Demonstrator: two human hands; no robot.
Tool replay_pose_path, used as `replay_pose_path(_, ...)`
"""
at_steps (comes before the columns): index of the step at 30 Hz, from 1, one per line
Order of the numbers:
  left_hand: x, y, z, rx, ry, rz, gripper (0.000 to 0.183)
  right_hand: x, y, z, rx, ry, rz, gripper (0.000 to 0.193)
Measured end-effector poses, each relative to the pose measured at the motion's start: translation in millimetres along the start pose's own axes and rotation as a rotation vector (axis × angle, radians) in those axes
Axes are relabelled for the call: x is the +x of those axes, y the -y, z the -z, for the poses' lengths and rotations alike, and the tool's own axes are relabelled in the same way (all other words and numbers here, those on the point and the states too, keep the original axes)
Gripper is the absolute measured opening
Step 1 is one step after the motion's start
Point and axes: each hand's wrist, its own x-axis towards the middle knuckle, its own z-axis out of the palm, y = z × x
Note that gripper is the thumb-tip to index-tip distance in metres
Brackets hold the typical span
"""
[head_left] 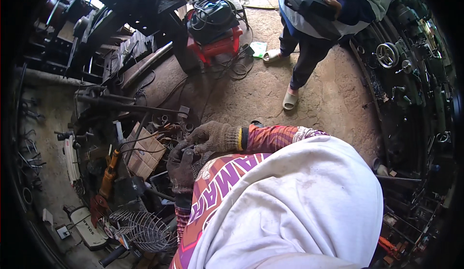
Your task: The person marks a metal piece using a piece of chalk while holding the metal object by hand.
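Both my hands wear worn brown knit gloves and meet in front of my patterned shirt. My right hand (218,137) reaches in from the right, its cuff edged in yellow and its fingers bent down. Just below is my left hand (181,174), in a darker, dirtier glove, with its fingers curled up against the right fingers. Both look closed; whatever lies between the fingertips is too small and dark to make out. A flattened piece of cardboard (146,151) lies beside them, among metal parts and cables. White cloth (295,206) drapes over much of my body.
Another person (309,41) stands ahead holding a dark boxy object (311,7). A black cable-wrapped machine sits on a red stool (216,46). Machinery with a handwheel (387,55) lines the right. At lower left are an orange-handled tool (110,174) and a wire fan guard (145,231).
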Motion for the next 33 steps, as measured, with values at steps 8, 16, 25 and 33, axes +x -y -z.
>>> replay_pose_path(8,24.0,-19.3,-99.1,0.099,0.063,0.025,0.026,-47.5,-14.5,74.7,0.105,-0.135,0.171,0.046)
replay_pose_path(16,27.0,-26.7,-124.3,0.055,0.107,0.12,0.02,-64.7,-16.1,96.2,0.079,-0.123,0.18,0.049)
replay_pose_path(25,30.5,-37.4,-123.6,0.118,0.12,-0.037,0.021,-57.7,11.5,112.9,-0.15,-0.108,0.293,0.048)
replay_pose_path(33,27.7,-33.8,-112.8,0.05,0.077,0.058,0.019,-48.0,12.3,109.9,-0.13,-0.085,0.278,0.044)
